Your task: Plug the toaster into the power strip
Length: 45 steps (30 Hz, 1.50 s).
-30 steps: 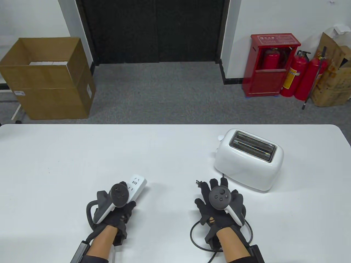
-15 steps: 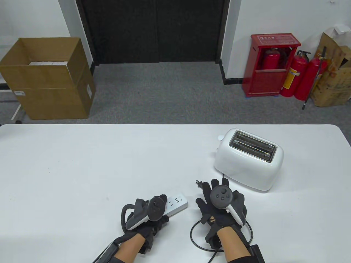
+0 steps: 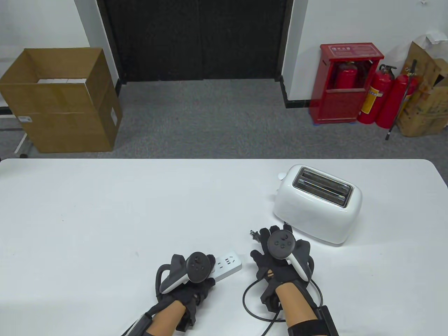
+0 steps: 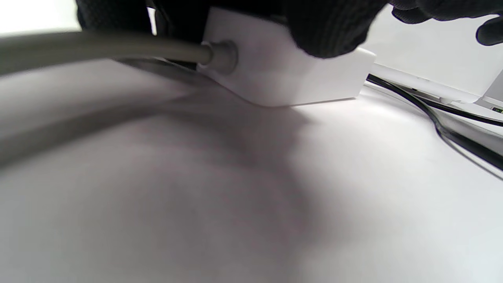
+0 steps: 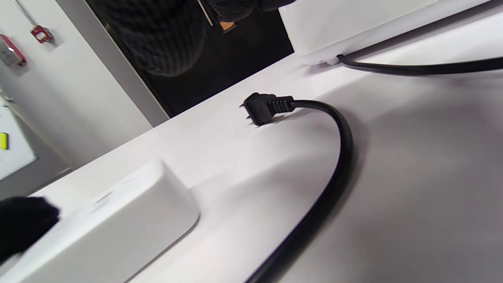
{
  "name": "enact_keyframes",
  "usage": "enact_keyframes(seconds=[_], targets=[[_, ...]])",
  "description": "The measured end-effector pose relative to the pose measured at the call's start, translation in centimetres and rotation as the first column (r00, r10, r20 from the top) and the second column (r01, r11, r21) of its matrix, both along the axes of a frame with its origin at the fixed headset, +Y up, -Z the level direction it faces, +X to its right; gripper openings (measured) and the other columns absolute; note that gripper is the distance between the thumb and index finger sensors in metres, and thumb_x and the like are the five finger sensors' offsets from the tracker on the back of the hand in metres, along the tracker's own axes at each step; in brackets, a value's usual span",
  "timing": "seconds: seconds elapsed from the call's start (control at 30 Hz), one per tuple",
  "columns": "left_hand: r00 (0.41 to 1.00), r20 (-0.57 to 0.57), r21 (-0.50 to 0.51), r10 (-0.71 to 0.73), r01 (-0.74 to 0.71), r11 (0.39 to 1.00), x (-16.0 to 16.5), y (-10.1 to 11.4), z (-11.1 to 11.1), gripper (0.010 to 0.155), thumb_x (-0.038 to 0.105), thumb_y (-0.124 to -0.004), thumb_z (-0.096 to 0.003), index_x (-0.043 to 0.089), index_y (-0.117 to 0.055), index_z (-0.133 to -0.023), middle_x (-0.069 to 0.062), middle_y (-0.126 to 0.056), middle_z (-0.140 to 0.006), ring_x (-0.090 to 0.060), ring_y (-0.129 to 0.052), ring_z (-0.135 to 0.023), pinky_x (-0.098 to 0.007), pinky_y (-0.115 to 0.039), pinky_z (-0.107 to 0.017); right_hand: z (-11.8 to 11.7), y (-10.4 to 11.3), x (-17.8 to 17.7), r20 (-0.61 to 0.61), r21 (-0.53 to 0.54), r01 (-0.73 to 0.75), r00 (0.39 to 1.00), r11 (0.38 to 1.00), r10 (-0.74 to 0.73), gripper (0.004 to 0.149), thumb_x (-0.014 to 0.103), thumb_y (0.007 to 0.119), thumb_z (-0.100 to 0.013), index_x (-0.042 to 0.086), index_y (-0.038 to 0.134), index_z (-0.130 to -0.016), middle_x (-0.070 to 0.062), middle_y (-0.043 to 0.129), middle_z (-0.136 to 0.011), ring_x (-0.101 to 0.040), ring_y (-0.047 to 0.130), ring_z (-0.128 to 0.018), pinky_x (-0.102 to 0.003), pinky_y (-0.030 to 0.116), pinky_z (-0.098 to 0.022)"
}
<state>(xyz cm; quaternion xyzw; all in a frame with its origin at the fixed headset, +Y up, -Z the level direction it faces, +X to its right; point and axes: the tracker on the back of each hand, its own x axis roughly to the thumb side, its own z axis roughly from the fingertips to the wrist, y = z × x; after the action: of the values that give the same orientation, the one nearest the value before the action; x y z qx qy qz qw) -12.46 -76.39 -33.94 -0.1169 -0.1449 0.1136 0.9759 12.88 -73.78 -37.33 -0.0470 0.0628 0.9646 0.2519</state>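
The white toaster (image 3: 316,203) stands at the right of the white table (image 3: 105,210). Its black plug (image 3: 254,235) lies flat on the table, prongs pointing left, just beyond my right hand's fingertips. My right hand (image 3: 271,241) hovers open over the black cord and holds nothing. In the right wrist view the plug (image 5: 267,107) lies free, with the cord (image 5: 338,165) curving toward the camera. My left hand (image 3: 206,269) grips the white power strip (image 3: 229,263), whose socket end points right, toward the right hand. In the left wrist view my fingers (image 4: 330,27) press on the strip (image 4: 283,74).
The strip's grey cable (image 4: 98,47) runs back under my left wrist. A black cable loop (image 3: 246,301) lies by my right wrist. The strip's end (image 5: 118,220) sits close left of the plug's cord. Floor clutter lies beyond the table's far edge.
My left hand has carried the power strip to the right, close to my right hand, and turned it. My right hand has edged slightly forward over the cord.
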Motion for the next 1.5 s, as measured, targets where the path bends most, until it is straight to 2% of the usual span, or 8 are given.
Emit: enact_keyframes(seconds=[0.4, 0.63, 0.77, 0.9, 1.0, 1.07, 1.3, 1.5], targets=[[0.997, -0.046, -0.1, 0.055, -0.059, 0.993, -1.7, 0.0, -0.6, 0.068, 0.038, -0.076, -0.0464, 0.032, -0.048, -0.108, -0.002, -0.057, -0.116, -0.026, -0.068, -0.106, -0.057, -0.066, -0.071, -5.0, -2.9, -1.2, 0.168, -0.234, -0.152, 0.967, 0.96, 0.194, 0.068, 0.038, 0.081, -0.043, 0.013, 0.058, -0.102, -0.018, 0.066, -0.105, -0.049, 0.048, -0.096, -0.067, 0.05, -0.063], [0.996, -0.048, -0.12, 0.074, -0.079, 0.99, -1.9, 0.0, -0.8, 0.068, 0.035, -0.076, -0.0461, 0.032, -0.048, -0.108, -0.002, -0.056, -0.116, -0.026, -0.066, -0.106, -0.054, -0.065, -0.072, -5.5, -3.7, -1.3, 0.193, -0.265, -0.153, 0.959, 0.952, 0.208, 0.062, 0.038, 0.075, -0.046, 0.02, 0.058, -0.103, -0.016, 0.059, -0.101, -0.048, 0.052, -0.091, -0.064, 0.053, -0.06], [0.996, -0.051, -0.118, 0.074, -0.079, 0.99, -2.0, 0.1, -0.8, 0.069, 0.036, -0.076, -0.0458, 0.033, -0.047, -0.108, 0.0, -0.057, -0.115, -0.025, -0.067, -0.106, -0.054, -0.065, -0.072, -5.5, -3.8, -1.6, 0.172, -0.255, -0.191, 0.956, 0.948, 0.238, 0.054, 0.034, 0.071, -0.048, 0.015, 0.063, -0.098, -0.016, 0.059, -0.1, -0.048, 0.052, -0.09, -0.065, 0.053, -0.061], [0.996, -0.051, -0.123, 0.076, -0.082, 0.989, -2.1, 0.1, -0.9, 0.07, 0.037, -0.076, -0.0456, 0.032, -0.046, -0.108, 0.001, -0.057, -0.115, -0.024, -0.067, -0.106, -0.055, -0.064, -0.073, -5.0, -2.7, -1.7, 0.149, -0.18, -0.154, 0.972, 0.971, 0.182, 0.05, 0.03, 0.069, -0.047, 0.009, 0.065, -0.092, -0.02, 0.073, -0.095, -0.052, 0.066, -0.086, -0.067, 0.06, -0.058], [0.996, -0.048, -0.121, 0.08, -0.085, 0.989, -2.1, 0.1, -0.9, 0.07, 0.037, -0.076, -0.0456, 0.032, -0.045, -0.108, 0.001, -0.057, -0.115, -0.024, -0.067, -0.105, -0.055, -0.064, -0.073, -4.3, -1.1, -1.9, 0.094, -0.078, -0.063, 0.993, 0.995, 0.07, 0.05, 0.028, 0.067, -0.046, 0.009, 0.06, -0.091, -0.017, 0.088, -0.079, -0.049, 0.085, -0.07, -0.065, 0.07, -0.052], [0.996, -0.05, -0.118, 0.078, -0.084, 0.99, -2.1, 0.1, -0.9, 0.07, 0.038, -0.076, -0.0456, 0.031, -0.045, -0.108, 0.001, -0.057, -0.115, -0.024, -0.067, -0.105, -0.055, -0.063, -0.073, -3.8, 0.1, -2.3, 0.034, -0.057, -0.055, 0.998, 0.997, 0.057, 0.05, 0.03, 0.066, -0.046, 0.011, 0.061, -0.092, -0.01, 0.087, -0.069, -0.041, 0.087, -0.06, -0.062, 0.072, -0.048], [0.997, -0.04, -0.099, 0.07, -0.074, 0.992, -2.2, 0.1, -0.9, 0.07, 0.04, -0.077, -0.0452, 0.032, -0.046, -0.108, 0.001, -0.059, -0.115, -0.023, -0.069, -0.104, -0.055, -0.064, -0.073, -2.3, 4.1, -5.7, -0.146, -0.028, -0.099, 0.985, 0.995, 0.094, 0.052, 0.034, 0.074, -0.044, 0.01, 0.068, -0.09, -0.006, 0.088, -0.059, -0.035, 0.09, -0.048, -0.058, 0.076, -0.042], [0.997, -0.034, -0.096, 0.076, -0.079, 0.992, -2.3, 0.1, -1.0, 0.07, 0.04, -0.077, -0.0449, 0.032, -0.048, -0.108, 0.002, -0.06, -0.114, -0.022, -0.07, -0.104, -0.055, -0.064, -0.072, -1.9, 4.6, -9.2, -0.27, -0.111, -0.221, 0.945, 0.969, 0.184, 0.05, 0.039, 0.076, -0.043, 0.001, 0.082, -0.075, -0.001, 0.094, -0.036, -0.03, 0.094, -0.03, -0.055, 0.081, -0.03]])
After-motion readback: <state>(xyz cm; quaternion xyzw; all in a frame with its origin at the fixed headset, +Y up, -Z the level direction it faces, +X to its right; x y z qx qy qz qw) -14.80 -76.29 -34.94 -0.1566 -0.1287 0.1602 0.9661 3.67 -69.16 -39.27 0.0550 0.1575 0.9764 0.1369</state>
